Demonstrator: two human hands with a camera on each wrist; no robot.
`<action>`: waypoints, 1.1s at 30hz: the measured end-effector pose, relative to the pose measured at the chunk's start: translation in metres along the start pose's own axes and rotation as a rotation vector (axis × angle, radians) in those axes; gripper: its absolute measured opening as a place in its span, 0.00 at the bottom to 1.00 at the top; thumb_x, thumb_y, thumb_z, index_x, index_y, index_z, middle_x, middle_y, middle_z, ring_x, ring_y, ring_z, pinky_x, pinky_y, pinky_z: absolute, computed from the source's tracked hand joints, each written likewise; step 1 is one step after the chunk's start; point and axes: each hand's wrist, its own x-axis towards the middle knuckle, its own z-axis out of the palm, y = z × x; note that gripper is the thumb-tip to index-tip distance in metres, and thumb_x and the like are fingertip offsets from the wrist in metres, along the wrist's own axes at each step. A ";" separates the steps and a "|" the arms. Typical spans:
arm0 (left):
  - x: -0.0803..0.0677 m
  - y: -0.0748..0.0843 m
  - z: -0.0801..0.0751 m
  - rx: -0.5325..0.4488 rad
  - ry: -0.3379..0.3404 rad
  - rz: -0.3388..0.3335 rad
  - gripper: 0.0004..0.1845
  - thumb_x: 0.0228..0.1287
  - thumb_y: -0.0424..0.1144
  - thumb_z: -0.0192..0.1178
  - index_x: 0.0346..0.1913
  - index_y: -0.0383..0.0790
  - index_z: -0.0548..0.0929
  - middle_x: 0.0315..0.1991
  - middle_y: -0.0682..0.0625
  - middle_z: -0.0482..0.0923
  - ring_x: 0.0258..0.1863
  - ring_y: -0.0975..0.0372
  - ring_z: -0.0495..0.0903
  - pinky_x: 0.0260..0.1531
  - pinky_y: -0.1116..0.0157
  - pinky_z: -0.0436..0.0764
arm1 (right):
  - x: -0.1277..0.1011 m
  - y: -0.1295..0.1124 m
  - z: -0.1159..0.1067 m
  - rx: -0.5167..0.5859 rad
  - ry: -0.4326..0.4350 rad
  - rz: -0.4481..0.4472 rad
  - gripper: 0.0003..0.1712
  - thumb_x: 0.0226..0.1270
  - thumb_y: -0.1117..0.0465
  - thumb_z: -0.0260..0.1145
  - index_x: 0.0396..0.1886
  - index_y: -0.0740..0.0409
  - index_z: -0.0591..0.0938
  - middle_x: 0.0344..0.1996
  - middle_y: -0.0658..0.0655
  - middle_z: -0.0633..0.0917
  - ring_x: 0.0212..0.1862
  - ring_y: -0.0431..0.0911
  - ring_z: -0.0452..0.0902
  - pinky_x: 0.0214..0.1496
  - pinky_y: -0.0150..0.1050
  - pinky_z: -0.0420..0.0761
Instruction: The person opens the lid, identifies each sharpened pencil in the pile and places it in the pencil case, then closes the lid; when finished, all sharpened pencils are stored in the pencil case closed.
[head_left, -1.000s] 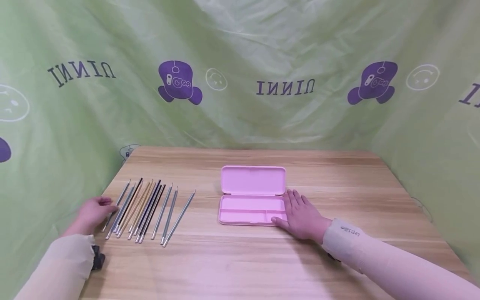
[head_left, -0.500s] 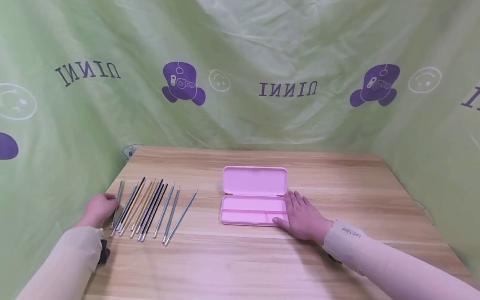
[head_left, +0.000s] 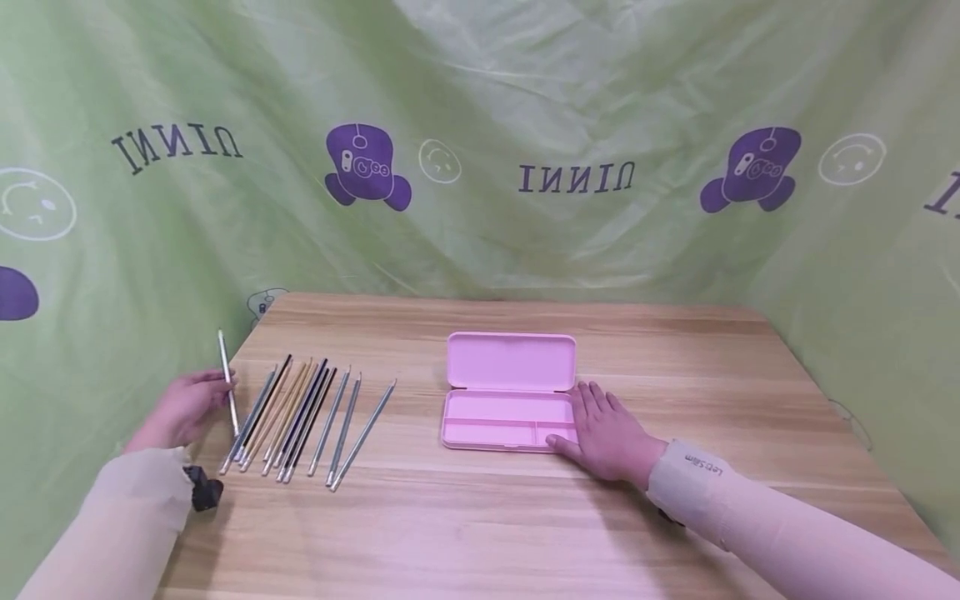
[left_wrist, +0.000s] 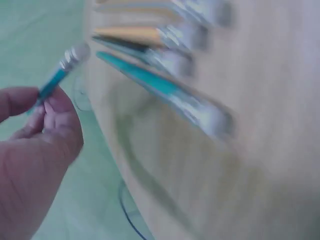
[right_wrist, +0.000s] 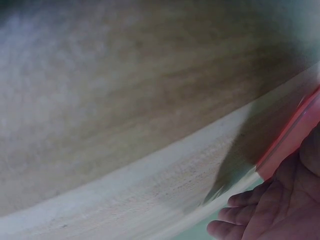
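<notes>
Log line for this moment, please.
left hand: pinches pencil, lifted | right hand: flat against pink case, open

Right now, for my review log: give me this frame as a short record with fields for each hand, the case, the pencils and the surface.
left hand: pinches one pencil, lifted off the table, tip up
right hand: flat, fingers straight, against the right end of the case
case: pink, open, lid standing up at the back, tray empty
pencils: a row lying side by side left of the case
table: wood grain, green printed cloth behind
</notes>
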 end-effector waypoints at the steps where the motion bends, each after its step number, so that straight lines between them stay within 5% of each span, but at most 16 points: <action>1: 0.001 0.003 0.004 -0.045 -0.032 0.010 0.10 0.78 0.24 0.48 0.46 0.35 0.80 0.34 0.57 0.80 0.33 0.68 0.77 0.36 0.73 0.82 | 0.000 0.000 0.000 -0.001 0.001 0.000 0.53 0.80 0.34 0.48 0.76 0.81 0.55 0.76 0.80 0.56 0.77 0.72 0.49 0.77 0.65 0.54; 4: 0.006 0.011 0.022 -0.144 -0.094 0.033 0.13 0.78 0.25 0.51 0.41 0.46 0.81 0.37 0.56 0.82 0.35 0.67 0.80 0.39 0.73 0.82 | 0.000 0.000 0.000 -0.003 0.004 0.001 0.53 0.80 0.34 0.48 0.76 0.81 0.55 0.76 0.80 0.56 0.77 0.72 0.49 0.77 0.65 0.54; 13: 0.020 0.029 0.098 -0.185 -0.098 0.127 0.15 0.78 0.24 0.51 0.40 0.47 0.83 0.37 0.55 0.81 0.38 0.67 0.81 0.45 0.72 0.83 | 0.000 -0.003 0.002 -0.047 0.006 0.005 0.54 0.80 0.33 0.46 0.76 0.80 0.54 0.76 0.79 0.56 0.78 0.71 0.49 0.78 0.64 0.53; 20: 0.027 0.043 0.150 -0.246 -0.194 0.198 0.12 0.78 0.22 0.49 0.46 0.38 0.81 0.38 0.53 0.85 0.41 0.64 0.86 0.49 0.68 0.84 | -0.002 -0.004 0.003 -0.056 0.024 0.014 0.52 0.82 0.36 0.46 0.76 0.82 0.54 0.75 0.80 0.56 0.77 0.72 0.51 0.76 0.66 0.56; 26: 0.033 0.050 0.189 -0.007 -0.306 0.229 0.21 0.79 0.24 0.49 0.67 0.15 0.65 0.47 0.45 0.85 0.47 0.63 0.85 0.55 0.65 0.83 | -0.003 -0.005 -0.001 -0.042 0.004 0.021 0.52 0.82 0.35 0.45 0.76 0.81 0.53 0.76 0.79 0.55 0.77 0.71 0.49 0.77 0.65 0.55; 30: 0.035 0.052 0.218 0.209 -0.418 0.239 0.23 0.76 0.23 0.50 0.69 0.14 0.64 0.56 0.25 0.79 0.49 0.58 0.86 0.55 0.61 0.84 | -0.005 -0.007 -0.001 -0.009 -0.008 0.019 0.52 0.82 0.35 0.45 0.76 0.81 0.53 0.76 0.79 0.56 0.77 0.72 0.49 0.77 0.66 0.54; 33: 0.035 0.056 0.243 0.319 -0.501 0.250 0.22 0.75 0.23 0.51 0.67 0.14 0.67 0.56 0.22 0.78 0.49 0.51 0.86 0.55 0.54 0.84 | -0.006 -0.008 0.000 0.002 -0.002 0.022 0.52 0.82 0.36 0.46 0.76 0.81 0.53 0.76 0.80 0.56 0.77 0.72 0.50 0.77 0.66 0.54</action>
